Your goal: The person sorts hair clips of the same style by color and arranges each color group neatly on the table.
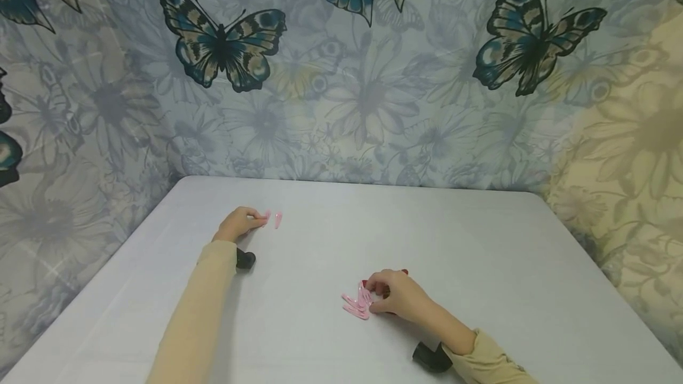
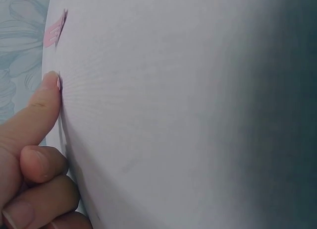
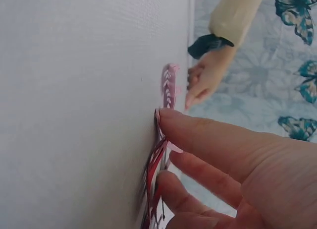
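Head view. Your left hand (image 1: 235,225) works toward the far left of the smooth white tabletop (image 1: 453,242), fingertips touching a slim, glossy pink clip-like piece (image 1: 267,214). A second tapered, glossy pink clip (image 1: 278,220) lies just beside it, apart. Nearer you, your right hand (image 1: 400,295) bends over an overlapping fan of slender pink clips (image 1: 356,308). A gap shows between its thumb and forefinger; whether anything is gripped there, you can't tell. Main hazard: overlap. Lift one from the fan and a neighbour may drag along, or two may catch.

Left wrist view. One finger reaches out nearly straight, a thin pink edge at its tip; the others fold inward. Pinching or merely pressing: you can't tell. The second clip lies ahead of that fingertip. A sideways roll of the finger could skew the touched piece; reaching too far along could knock its neighbour out of place.

Right wrist view. One fingertip meets a thin pink edge against the table. Narrow, glossy red clips (image 3: 152,172) crowd together by your bent fingers, partly hidden. More pink lies just past the fingertip. Watch for a red piece riding up with a pink one, since the two colours touch or nearly so. Edges this flat give little purchase; a hurried pinch may slip and scatter the heap.
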The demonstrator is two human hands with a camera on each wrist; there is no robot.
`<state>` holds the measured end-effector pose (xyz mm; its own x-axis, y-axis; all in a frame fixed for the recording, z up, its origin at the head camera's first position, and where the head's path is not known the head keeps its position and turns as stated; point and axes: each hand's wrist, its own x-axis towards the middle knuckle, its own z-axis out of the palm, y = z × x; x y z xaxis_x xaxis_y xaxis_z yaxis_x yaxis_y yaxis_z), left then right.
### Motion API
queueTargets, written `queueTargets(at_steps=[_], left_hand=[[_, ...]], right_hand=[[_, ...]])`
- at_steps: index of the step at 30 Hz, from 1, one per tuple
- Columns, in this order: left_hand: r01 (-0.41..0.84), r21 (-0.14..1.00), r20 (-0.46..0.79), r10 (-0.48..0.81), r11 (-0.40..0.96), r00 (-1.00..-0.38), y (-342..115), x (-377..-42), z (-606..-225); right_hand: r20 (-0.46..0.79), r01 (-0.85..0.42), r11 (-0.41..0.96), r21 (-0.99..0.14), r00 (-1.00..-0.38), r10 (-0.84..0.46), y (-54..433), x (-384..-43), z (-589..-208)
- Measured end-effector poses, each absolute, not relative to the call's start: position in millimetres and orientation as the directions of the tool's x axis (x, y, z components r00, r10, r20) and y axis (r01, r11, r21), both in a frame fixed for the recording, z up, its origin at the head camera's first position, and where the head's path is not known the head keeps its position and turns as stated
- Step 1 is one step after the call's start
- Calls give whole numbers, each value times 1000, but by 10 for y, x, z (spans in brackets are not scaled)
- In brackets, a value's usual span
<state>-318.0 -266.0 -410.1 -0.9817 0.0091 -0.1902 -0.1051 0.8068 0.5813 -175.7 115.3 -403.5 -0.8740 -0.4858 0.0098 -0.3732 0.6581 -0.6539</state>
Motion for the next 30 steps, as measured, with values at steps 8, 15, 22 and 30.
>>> queueTargets(at_steps=[8, 15, 22, 30], left_hand=[[-93, 590, -179, 17, 802, -984, -2653, -3147, -4056], [-91, 586, -178, 19, 805, -984, -2636, -3127, -4044], [-74, 575, -176, 35, 815, -984, -2655, -3144, -4049], [-77, 581, -198, 49, 811, -979, -2674, -3169, -4055]], right_hand=[[-12, -340, 580, -740, -856, -517, 1170, -1798, -4071], [-10, -342, 586, -735, -858, -513, 1189, -1805, -4091], [35, -366, 663, -653, -889, -457, 1115, -1783, -4083], [59, -398, 663, -634, -879, -472, 1063, -1782, -4093]])
